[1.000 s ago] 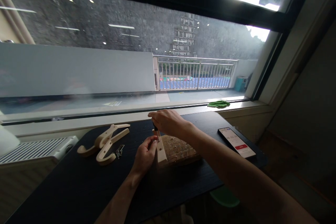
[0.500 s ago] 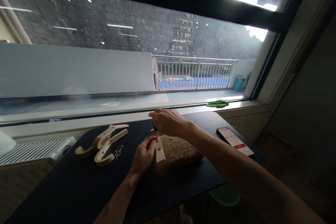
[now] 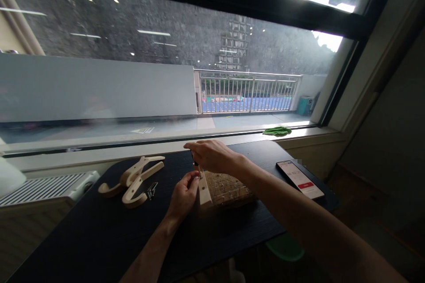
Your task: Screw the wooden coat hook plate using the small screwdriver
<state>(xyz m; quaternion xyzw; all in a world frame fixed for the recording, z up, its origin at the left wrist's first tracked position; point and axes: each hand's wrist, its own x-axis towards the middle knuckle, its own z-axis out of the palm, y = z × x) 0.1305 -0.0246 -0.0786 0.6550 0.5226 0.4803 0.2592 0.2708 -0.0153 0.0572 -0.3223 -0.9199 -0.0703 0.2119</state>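
My right hand [image 3: 214,155] is closed around the dark handle of a screwdriver [image 3: 194,159] held upright. Its shaft runs down to a hole in a pale wooden piece [image 3: 205,195], which lies along the left edge of a brown board [image 3: 229,191] dotted with many small holes or screws. My left hand [image 3: 181,193] pinches thumb and fingers at the wooden piece beside the screwdriver's tip; any screw there is too small to make out. To the left, pale wooden hooks [image 3: 134,192] lie overlapping, with several screws [image 3: 152,190] beside them.
A phone [image 3: 300,179] with a lit timer screen lies on the dark table [image 3: 99,239] at right. A green cloth [image 3: 277,131] rests on the windowsill. Beyond the table's left edge stands a white radiator [image 3: 63,185]; a green stool [image 3: 285,246] is below the front edge.
The right hand has turned slightly and sits a little lower on the screwdriver's side of the view. The left hand keeps its place at the wooden piece. The whole view has shifted slightly.
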